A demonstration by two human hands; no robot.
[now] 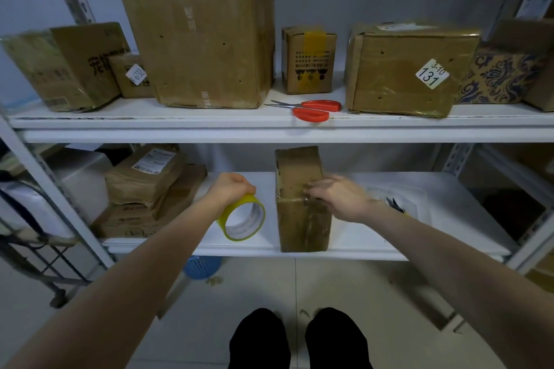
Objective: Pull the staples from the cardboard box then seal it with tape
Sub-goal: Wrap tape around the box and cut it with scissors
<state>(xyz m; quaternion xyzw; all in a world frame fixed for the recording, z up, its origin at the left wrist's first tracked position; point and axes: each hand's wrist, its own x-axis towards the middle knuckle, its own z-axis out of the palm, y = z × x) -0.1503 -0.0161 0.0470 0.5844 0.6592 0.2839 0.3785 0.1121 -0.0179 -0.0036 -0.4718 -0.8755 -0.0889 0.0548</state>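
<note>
Two hands are at the lower shelf (374, 244). The left hand (229, 189) grips a yellow tape roll (243, 217), held just left of the box (302, 220). The right hand (340, 198) presses fairly straight fingers on the box top (fingertips blurred). The box stands at the shelf's front edge. Scissors (313, 109) lie on the upper shelf (209, 126).

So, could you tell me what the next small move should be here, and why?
Probably smooth the tape strip flat with the right hand, whose fingers rest on the cardboard box at its top edge; the left hand holds the tape roll clear of it.
</note>
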